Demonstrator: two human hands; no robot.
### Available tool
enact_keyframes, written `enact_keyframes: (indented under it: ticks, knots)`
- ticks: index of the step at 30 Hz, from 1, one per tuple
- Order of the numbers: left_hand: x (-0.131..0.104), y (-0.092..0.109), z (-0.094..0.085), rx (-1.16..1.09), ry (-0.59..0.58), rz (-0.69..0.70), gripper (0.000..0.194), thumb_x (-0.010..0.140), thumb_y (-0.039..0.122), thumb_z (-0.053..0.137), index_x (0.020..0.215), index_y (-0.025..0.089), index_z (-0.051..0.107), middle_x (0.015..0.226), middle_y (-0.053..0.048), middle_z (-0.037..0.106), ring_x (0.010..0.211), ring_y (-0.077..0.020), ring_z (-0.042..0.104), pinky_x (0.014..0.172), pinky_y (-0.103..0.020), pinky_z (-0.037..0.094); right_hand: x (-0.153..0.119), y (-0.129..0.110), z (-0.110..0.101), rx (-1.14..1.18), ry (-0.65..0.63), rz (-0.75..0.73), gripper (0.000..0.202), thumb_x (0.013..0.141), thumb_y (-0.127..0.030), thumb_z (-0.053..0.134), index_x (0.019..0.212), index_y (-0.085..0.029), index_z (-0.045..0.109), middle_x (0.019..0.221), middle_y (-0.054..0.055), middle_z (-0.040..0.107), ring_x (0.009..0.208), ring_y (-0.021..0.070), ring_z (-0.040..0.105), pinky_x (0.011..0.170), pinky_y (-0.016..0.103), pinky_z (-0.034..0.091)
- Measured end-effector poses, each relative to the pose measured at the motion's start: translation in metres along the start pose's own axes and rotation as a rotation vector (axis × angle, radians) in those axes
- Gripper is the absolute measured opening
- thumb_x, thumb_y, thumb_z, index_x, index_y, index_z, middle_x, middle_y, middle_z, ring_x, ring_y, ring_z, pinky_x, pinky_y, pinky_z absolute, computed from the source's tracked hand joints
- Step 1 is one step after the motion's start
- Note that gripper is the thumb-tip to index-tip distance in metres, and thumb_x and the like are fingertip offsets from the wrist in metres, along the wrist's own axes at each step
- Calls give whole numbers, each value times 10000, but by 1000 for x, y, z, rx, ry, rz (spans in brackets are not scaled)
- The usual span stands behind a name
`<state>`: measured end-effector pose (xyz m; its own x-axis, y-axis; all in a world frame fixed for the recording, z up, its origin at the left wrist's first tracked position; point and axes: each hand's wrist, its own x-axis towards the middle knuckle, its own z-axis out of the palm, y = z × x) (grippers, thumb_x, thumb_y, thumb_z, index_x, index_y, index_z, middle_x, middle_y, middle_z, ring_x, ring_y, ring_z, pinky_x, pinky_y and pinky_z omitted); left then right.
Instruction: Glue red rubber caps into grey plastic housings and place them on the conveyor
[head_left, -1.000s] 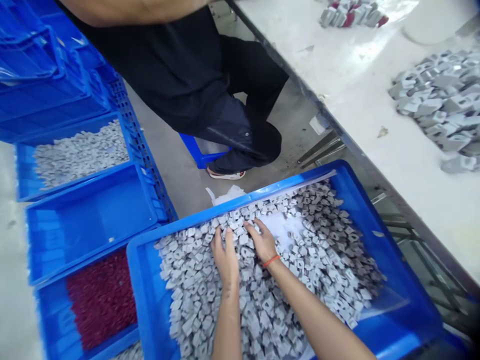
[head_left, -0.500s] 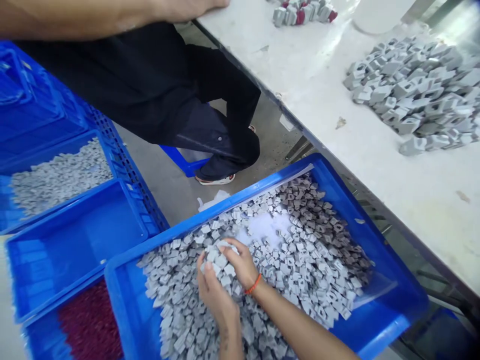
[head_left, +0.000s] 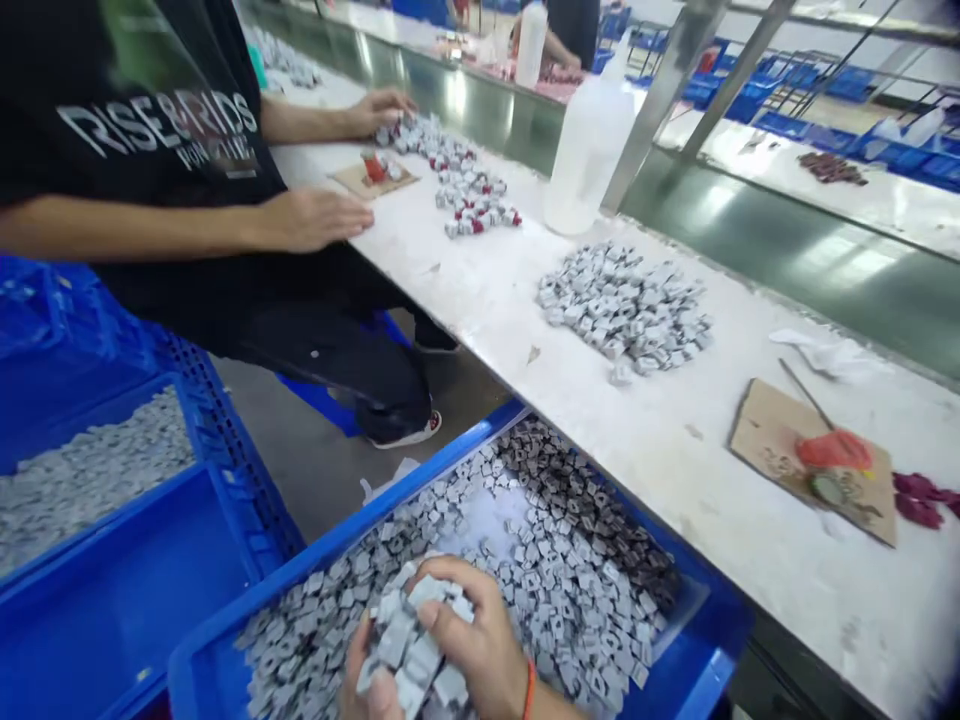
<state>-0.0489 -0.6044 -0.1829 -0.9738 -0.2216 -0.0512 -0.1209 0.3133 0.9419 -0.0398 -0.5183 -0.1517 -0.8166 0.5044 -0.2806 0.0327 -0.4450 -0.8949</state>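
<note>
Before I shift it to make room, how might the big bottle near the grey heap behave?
The bottle looks like translucent plastic, so its walls may flex when squeezed. It stands taller than wide, so a high push could tip it.

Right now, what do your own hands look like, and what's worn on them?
The right hand is ungloved, with a thin orange-red wristband and no sleeve on the visible forearm. The left hand is ungloved too; its wrist is out of view.
</note>
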Motion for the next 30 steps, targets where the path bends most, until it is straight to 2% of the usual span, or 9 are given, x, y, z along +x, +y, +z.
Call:
enact_keyframes:
  ticks: [3, 7, 9, 11, 15, 17, 19, 22, 30]
  knots:
    - [-6, 75, 43, -135, 9, 64, 460, 852, 448, 405, 1201, 209, 583, 1124, -75, 659, 1075, -306, 614, 916, -425, 504, 19, -80, -15, 8, -4, -193, 350, 725, -516, 625, 825, -183, 664, 921, 59, 671, 913, 221, 601, 873, 324, 444]
    - [-12, 185, 124, -332, -106, 162, 440, 864, 448, 447, 1200, 209, 602, 1195, -67, 629, 1102, -280, 604, 896, -378, 509, 65, -179, -53, -28, 61, -415, 323, 771, -482, 608, 875, -180, 655, 935, 40, 670, 916, 205, 599, 877, 333, 452]
    - [-13, 228, 170, -404, -176, 198, 414, 884, 434, 449, 1183, 201, 613, 1186, -76, 630, 1093, -257, 609, 899, -354, 503, 97, -216, -79, -67, 114, -493, 312, 805, -461, 610, 900, -167, 650, 931, 38, 663, 917, 196, 599, 890, 359, 452]
    - [-13, 254, 219, -456, -239, 219, 381, 912, 416, 442, 1169, 197, 618, 1175, -90, 634, 1078, -235, 618, 910, -350, 497, 133, -241, -111, -113, 157, -547, 302, 851, -440, 602, 923, -150, 638, 937, 37, 652, 914, 186, 604, 880, 387, 467]
    - [-10, 263, 310, -498, -301, 236, 321, 937, 386, 503, 1148, 167, 605, 1190, -99, 625, 1088, -234, 602, 934, -458, 481, 198, -260, -173, -207, 218, -588, 278, 910, -399, 567, 1002, -140, 612, 1010, 43, 632, 913, 177, 616, 823, 385, 515]
    - [-9, 255, 343, -487, -301, 244, 303, 927, 370, 540, 1131, 156, 603, 1196, -93, 620, 1092, -238, 595, 935, -486, 475, 221, -257, -197, -249, 248, -593, 276, 913, -382, 568, 1050, -144, 603, 1052, 51, 625, 935, 181, 615, 828, 388, 521]
    - [-7, 245, 365, -454, -294, 256, 282, 922, 352, 552, 1118, 157, 609, 1195, -90, 619, 1093, -238, 594, 938, -484, 473, 235, -251, -212, -285, 276, -597, 283, 912, -376, 572, 1076, -147, 598, 1078, 56, 620, 955, 187, 613, 840, 398, 521]
    - [-5, 238, 378, -375, -265, 277, 272, 923, 334, 554, 1128, 164, 607, 1214, -90, 608, 1105, -239, 585, 946, -484, 468, 245, -243, -222, -331, 315, -607, 284, 914, -372, 569, 1090, -151, 595, 1106, 62, 615, 988, 195, 607, 866, 415, 513]
    - [4, 250, 381, -86, -229, 256, 260, 910, 301, 575, 1140, 184, 604, 1308, -93, 547, 1179, -258, 530, 984, -502, 435, 254, -255, -226, -505, 332, -559, 302, 899, -343, 594, 1142, -165, 581, 1247, 83, 553, 1135, 237, 540, 955, 477, 459]
